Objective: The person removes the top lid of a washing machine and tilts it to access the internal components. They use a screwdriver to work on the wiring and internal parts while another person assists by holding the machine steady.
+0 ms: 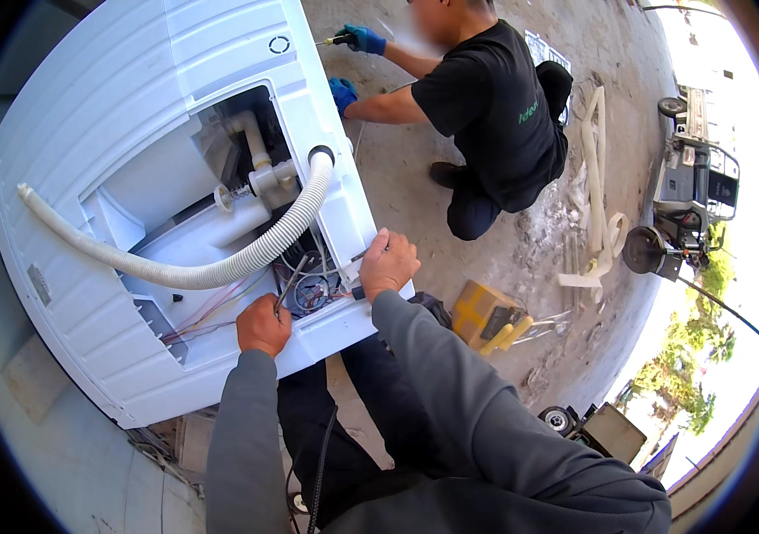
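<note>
A white washing machine (121, 80) lies before me with its back opening facing up. My left hand (263, 326) is closed at the near rim of the opening, on a thin dark cable-like strand (288, 287). At the right corner of the cabinet, my right hand (389, 263) is closed with its fingers curled; what it grips is hidden. Between the hands, several wires (312, 289) bunch beside a round part. A ribbed drain hose (219, 274) arches across the opening from a hole in the side panel. Inside show a white tub (150, 182) and a valve with pipes (271, 178).
A co-worker (504, 116) squats beyond the machine, blue-gloved, with a screwdriver (336, 40) in one hand. A taped cardboard box (484, 316) stands on the dirt floor at right. Pale strips (595, 205) and a three-wheeled vehicle (686, 191) lie farther right.
</note>
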{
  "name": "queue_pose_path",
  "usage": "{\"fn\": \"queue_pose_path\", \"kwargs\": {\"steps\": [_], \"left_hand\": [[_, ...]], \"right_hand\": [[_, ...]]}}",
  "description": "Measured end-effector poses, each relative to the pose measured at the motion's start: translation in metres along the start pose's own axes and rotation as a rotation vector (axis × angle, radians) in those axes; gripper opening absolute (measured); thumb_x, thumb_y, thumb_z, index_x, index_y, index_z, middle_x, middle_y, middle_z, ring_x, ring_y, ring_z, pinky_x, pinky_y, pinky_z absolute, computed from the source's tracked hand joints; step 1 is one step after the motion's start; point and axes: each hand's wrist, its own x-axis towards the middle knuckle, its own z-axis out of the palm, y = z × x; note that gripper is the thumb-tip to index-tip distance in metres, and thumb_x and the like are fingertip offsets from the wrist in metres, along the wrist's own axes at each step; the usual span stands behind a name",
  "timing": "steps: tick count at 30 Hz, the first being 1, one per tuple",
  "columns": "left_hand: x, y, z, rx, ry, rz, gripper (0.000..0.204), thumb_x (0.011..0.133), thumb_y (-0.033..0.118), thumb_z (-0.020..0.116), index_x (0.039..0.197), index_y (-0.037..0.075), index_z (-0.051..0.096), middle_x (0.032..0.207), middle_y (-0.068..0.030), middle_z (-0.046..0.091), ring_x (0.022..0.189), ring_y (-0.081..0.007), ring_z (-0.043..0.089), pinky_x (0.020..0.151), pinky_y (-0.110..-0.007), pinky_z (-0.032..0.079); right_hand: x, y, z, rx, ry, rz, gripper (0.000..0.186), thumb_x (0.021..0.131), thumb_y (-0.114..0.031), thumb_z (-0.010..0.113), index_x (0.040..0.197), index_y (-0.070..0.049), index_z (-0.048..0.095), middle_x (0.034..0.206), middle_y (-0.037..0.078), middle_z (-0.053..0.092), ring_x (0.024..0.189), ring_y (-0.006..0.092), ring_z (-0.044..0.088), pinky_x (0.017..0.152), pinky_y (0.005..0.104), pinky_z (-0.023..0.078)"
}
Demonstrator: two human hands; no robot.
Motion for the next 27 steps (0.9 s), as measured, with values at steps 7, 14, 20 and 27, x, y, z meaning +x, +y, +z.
{"fn": "queue_pose_path", "kwargs": {"steps": [7, 14, 20, 27], "left_hand": [[-0.0034, -0.0048, 0.0037, 0.017, 0.052, 0.015, 0.014, 0.084, 0.019, 0.064, 0.083, 0.005, 0.063, 0.084, -0.0158, 0.067, 0.080, -0.0407, 0.066, 0.070, -0.051, 0.052], [-0.0039, -0.0049, 0.0037, 0.038, 0.062, 0.024, 0.013, 0.084, 0.019, 0.064, 0.083, 0.005, 0.063, 0.083, -0.0150, 0.067, 0.079, -0.0404, 0.066, 0.069, -0.052, 0.052], [-0.0043, -0.0058, 0.0058, 0.043, 0.088, 0.034, 0.013, 0.084, 0.019, 0.065, 0.083, 0.006, 0.063, 0.084, -0.0143, 0.067, 0.079, -0.0396, 0.066, 0.069, -0.051, 0.053], [-0.0038, -0.0057, 0.0060, 0.027, 0.101, 0.040, 0.013, 0.083, 0.019, 0.065, 0.084, 0.006, 0.064, 0.083, -0.0140, 0.068, 0.078, -0.0391, 0.067, 0.069, -0.051, 0.053]], "right_hand": [[-0.0027, -0.0025, 0.0000, -0.008, -0.017, 0.003, 0.029, 0.099, -0.033, 0.054, 0.094, -0.012, 0.074, 0.097, 0.006, 0.068, 0.098, 0.0328, 0.060, 0.086, 0.0509, 0.040], [-0.0033, -0.0021, 0.0003, -0.009, -0.012, 0.001, 0.029, 0.099, -0.032, 0.053, 0.094, -0.012, 0.074, 0.096, 0.007, 0.069, 0.098, 0.0330, 0.060, 0.085, 0.0513, 0.040], [-0.0027, -0.0017, 0.0010, -0.016, -0.002, -0.006, 0.029, 0.099, -0.032, 0.053, 0.092, -0.012, 0.073, 0.096, 0.007, 0.069, 0.098, 0.0335, 0.060, 0.085, 0.0514, 0.040], [-0.0025, -0.0012, 0.0020, -0.007, 0.012, -0.009, 0.030, 0.099, -0.033, 0.053, 0.092, -0.012, 0.073, 0.097, 0.006, 0.069, 0.098, 0.0335, 0.060, 0.085, 0.0518, 0.040]]}}
